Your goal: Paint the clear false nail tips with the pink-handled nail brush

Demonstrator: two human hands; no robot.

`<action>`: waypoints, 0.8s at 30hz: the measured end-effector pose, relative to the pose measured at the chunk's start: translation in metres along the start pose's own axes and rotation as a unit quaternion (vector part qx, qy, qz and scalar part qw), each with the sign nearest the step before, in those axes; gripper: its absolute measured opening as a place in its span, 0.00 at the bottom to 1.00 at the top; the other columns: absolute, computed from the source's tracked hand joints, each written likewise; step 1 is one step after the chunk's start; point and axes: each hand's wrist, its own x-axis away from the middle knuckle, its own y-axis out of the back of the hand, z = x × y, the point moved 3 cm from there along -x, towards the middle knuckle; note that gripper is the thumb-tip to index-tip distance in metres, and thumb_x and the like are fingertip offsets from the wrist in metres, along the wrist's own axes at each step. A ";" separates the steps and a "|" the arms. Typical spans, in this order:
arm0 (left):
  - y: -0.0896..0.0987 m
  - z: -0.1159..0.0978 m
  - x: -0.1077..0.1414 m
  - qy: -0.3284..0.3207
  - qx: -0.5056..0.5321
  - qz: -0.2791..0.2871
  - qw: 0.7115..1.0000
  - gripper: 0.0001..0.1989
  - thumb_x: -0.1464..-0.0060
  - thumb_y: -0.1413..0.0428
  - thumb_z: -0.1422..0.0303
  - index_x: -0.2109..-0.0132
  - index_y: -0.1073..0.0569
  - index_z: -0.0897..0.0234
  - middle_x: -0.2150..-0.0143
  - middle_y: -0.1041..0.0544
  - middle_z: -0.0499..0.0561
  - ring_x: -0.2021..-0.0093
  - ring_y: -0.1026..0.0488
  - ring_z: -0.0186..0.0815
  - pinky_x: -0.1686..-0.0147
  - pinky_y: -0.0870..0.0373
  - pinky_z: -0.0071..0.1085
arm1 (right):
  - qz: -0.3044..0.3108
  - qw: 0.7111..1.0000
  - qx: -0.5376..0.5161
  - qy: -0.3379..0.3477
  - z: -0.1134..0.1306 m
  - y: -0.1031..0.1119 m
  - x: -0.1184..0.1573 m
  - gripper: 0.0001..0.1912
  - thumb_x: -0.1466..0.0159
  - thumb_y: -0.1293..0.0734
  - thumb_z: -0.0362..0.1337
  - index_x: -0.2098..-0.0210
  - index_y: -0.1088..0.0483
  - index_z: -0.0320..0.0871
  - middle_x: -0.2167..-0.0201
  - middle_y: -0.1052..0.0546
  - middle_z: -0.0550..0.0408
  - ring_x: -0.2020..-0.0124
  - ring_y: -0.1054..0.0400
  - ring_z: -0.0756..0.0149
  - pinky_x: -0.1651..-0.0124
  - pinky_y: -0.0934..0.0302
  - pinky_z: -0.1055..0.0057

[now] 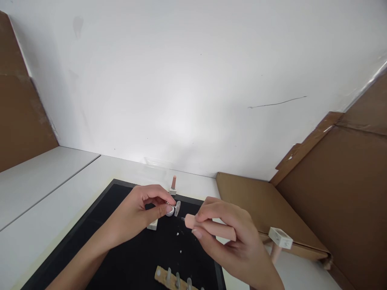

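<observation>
Pinched between thumb and forefinger of my left hand (151, 207) is a small, clear oval piece (177, 208) on a thin stem. A small round white item (170, 211) shows at the thumb tip; whether it is joined to the piece I cannot tell. My right hand (231, 235) is closed around a pale pink brush handle (211, 228). Its thin tip points left at the oval piece, a little below it and apart. Part of a white block (152, 224) shows under my left hand.
A black mat (130, 253) with white specks covers the table. At the front lies a tan strip (172, 280) with several clear upright pieces. A pink-topped item (173, 185) stands behind. To the right are a white square-ended pink item (280, 237) and a cardboard box (256, 201).
</observation>
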 end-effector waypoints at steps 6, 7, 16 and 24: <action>-0.002 0.000 0.001 -0.001 -0.002 0.008 1.000 0.05 0.45 0.43 0.67 0.64 0.24 0.63 0.68 0.24 0.50 0.66 0.29 0.35 0.67 0.33 0.30 | -0.004 1.000 0.008 -0.015 -0.002 -0.001 0.000 0.10 0.42 0.36 0.25 0.67 0.35 0.47 0.78 0.27 0.61 0.77 0.33 0.70 0.74 0.39 0.73; -0.002 0.000 0.001 -0.004 -0.004 0.010 1.000 0.05 0.45 0.44 0.67 0.64 0.23 0.62 0.67 0.24 0.51 0.66 0.29 0.35 0.67 0.33 0.30 | -0.007 1.000 0.010 -0.016 -0.003 -0.001 0.000 0.10 0.42 0.36 0.25 0.67 0.35 0.47 0.78 0.27 0.61 0.77 0.33 0.70 0.74 0.39 0.73; -0.002 0.000 0.004 -0.020 -0.028 0.012 0.999 0.07 0.44 0.45 0.67 0.64 0.22 0.61 0.66 0.24 0.51 0.64 0.29 0.36 0.66 0.33 0.30 | -0.019 0.998 0.034 -0.042 -0.005 0.000 0.001 0.09 0.41 0.36 0.25 0.69 0.36 0.46 0.79 0.29 0.61 0.79 0.36 0.72 0.76 0.42 0.74; -0.003 0.000 0.006 -0.021 -0.038 0.017 0.999 0.06 0.45 0.45 0.70 0.64 0.22 0.62 0.66 0.24 0.51 0.64 0.29 0.36 0.67 0.33 0.29 | -0.026 0.997 0.048 -0.059 -0.008 0.000 0.003 0.07 0.41 0.36 0.27 0.69 0.35 0.46 0.80 0.29 0.60 0.80 0.38 0.71 0.78 0.43 0.74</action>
